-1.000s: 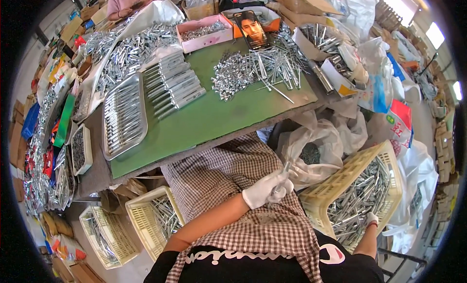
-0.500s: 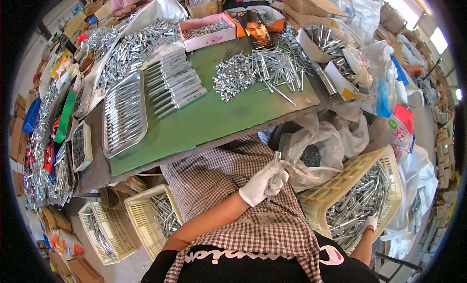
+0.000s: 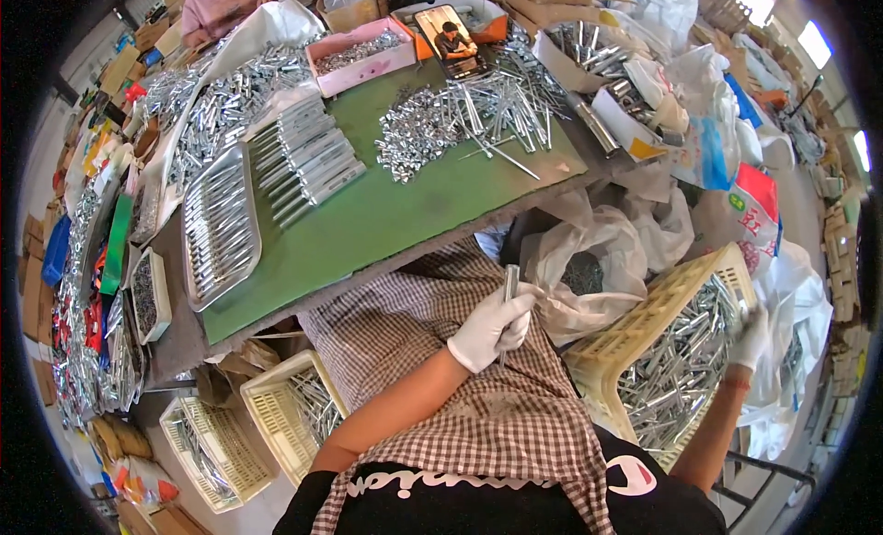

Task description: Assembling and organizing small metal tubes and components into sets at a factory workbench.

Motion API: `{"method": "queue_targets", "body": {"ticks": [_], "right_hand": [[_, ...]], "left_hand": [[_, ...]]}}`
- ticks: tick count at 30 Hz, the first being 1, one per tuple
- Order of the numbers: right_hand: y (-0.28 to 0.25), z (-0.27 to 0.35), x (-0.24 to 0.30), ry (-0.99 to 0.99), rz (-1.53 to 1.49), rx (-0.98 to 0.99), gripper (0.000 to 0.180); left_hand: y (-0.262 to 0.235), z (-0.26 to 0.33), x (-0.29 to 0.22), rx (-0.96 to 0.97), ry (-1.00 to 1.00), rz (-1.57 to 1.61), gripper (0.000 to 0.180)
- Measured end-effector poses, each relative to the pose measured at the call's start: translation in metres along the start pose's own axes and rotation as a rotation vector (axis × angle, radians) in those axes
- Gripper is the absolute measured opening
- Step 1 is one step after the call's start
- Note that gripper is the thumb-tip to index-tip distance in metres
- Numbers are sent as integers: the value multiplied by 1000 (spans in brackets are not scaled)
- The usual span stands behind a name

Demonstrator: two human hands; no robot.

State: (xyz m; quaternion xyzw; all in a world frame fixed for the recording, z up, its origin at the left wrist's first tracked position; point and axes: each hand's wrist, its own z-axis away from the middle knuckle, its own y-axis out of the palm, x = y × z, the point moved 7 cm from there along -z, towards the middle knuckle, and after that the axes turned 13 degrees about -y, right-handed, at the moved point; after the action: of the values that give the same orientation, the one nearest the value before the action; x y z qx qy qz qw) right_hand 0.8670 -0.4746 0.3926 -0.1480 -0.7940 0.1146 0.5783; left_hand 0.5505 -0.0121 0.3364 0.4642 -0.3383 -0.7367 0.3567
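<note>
My left hand (image 3: 493, 328), in a white glove, is closed in front of my checked apron. Its fingers wrap round a shiny metal tube (image 3: 511, 282) that stands upright and sticks out above and below the fist. Whether more than one piece is in there I cannot tell. My right hand (image 3: 751, 342), gloved as well, is raised at the right rim of a cream plastic basket (image 3: 635, 344). Motion blurs its fingers, so what they hold, if anything, is not clear. Loose metal tubes and rods (image 3: 676, 369) fill that basket.
On the green table top (image 3: 368, 231) lie a row of assembled bolts (image 3: 308, 162), a metal tray (image 3: 256, 259) of bolts, a heap of nuts (image 3: 414, 135), long thin screws (image 3: 506, 107) and a phone (image 3: 451, 43). Plastic bags (image 3: 589, 319) stand by the basket; more crates (image 3: 276, 411) stand at left.
My right hand has come up out of the tubes in the basket to its right rim. My left hand has shifted slightly left, still gripping the tube. The view has turned a little.
</note>
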Motion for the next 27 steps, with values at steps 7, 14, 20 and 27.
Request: {"method": "queue_targets", "body": {"ticks": [7, 14, 20, 27], "right_hand": [[288, 131, 185, 360, -877, 483, 15], [352, 183, 215, 423, -1074, 447, 47], [355, 188, 207, 487, -1071, 494, 51], [326, 177, 229, 133, -721, 660, 64]], "left_hand": [[35, -5, -16, -104, 47, -141, 46], [42, 14, -29, -222, 472, -622, 62], [34, 31, -51, -191, 601, -316, 28], [5, 16, -38, -349, 257, -7, 25]]}}
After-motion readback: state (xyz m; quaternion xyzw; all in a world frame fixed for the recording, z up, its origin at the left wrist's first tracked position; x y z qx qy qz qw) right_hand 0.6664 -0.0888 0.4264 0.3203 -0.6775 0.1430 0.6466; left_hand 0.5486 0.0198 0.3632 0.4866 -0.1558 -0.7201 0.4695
